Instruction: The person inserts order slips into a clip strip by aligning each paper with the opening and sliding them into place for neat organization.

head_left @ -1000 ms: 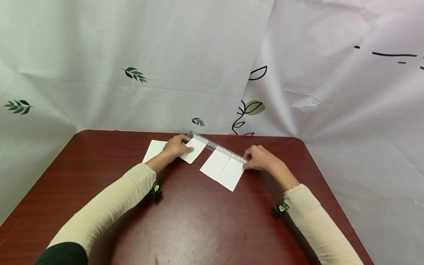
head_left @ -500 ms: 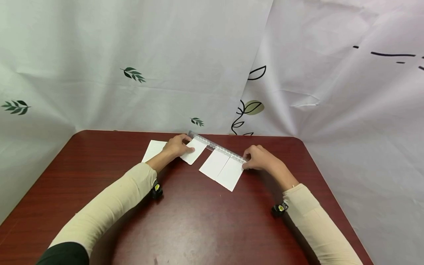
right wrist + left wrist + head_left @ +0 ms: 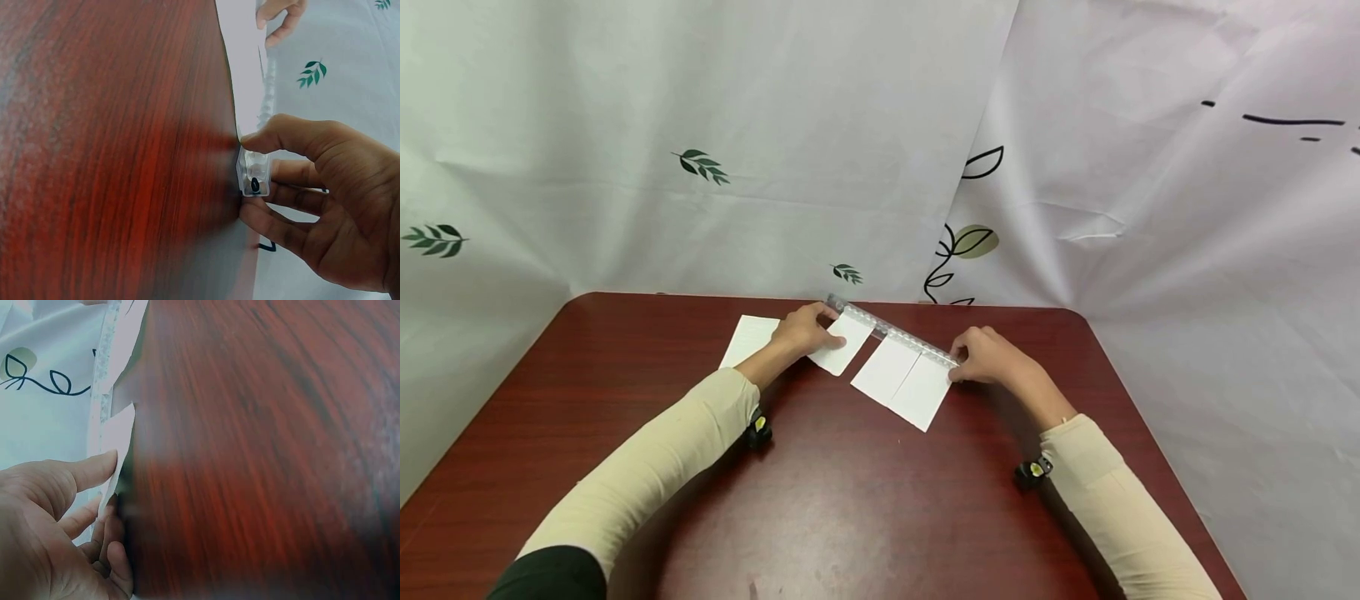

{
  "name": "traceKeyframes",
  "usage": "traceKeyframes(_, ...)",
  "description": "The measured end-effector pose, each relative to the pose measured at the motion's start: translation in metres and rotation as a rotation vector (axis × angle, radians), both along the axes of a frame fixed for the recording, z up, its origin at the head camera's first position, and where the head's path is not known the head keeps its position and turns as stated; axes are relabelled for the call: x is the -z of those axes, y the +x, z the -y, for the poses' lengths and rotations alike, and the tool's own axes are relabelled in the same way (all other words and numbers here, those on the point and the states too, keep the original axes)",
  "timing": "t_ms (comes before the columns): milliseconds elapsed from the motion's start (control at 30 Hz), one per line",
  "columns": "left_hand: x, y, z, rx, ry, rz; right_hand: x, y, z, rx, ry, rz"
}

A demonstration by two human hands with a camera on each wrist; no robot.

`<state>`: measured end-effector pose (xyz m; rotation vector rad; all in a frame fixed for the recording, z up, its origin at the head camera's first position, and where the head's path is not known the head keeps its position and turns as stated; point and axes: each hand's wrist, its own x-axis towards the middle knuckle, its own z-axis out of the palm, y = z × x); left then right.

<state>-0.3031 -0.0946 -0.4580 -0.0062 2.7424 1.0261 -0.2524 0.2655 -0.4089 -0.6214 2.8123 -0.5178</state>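
A long clear plastic strip with a bumpy row along it (image 3: pixel 917 342) lies slantwise near the table's far edge. My left hand (image 3: pixel 803 331) pinches a small white card (image 3: pixel 844 343) between thumb and fingers, its upper edge against the strip. Two more white cards (image 3: pixel 901 379) sit side by side along the strip's right part, a gap away from the pinched one. At the strip's right end, my right hand (image 3: pixel 992 357) grips with thumb and fingers; in the right wrist view this clear end (image 3: pixel 255 178) carries a black oval mark.
Another white card or sheet (image 3: pixel 751 337) lies left of my left hand, partly covered by it. The dark red wooden table (image 3: pixel 880 500) ends close behind the strip, against a white patterned curtain (image 3: pixel 790 150).
My left hand has shifted slightly to the right, and the pinched card has moved with it toward the two other cards. The right hand stays in place on the strip's end.
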Motion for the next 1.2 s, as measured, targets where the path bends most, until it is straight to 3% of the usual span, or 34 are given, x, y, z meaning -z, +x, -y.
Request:
traceKeyframes(467,0.008,-0.004,-0.005,0.04,-0.025,0.0,-0.001,0.0,0.0,0.015,0.006,0.001)
traceKeyframes(1200,0.014,-0.01,-0.007,-0.001,-0.078,-0.055,0.0,-0.002,0.0,0.017,0.012,-0.004)
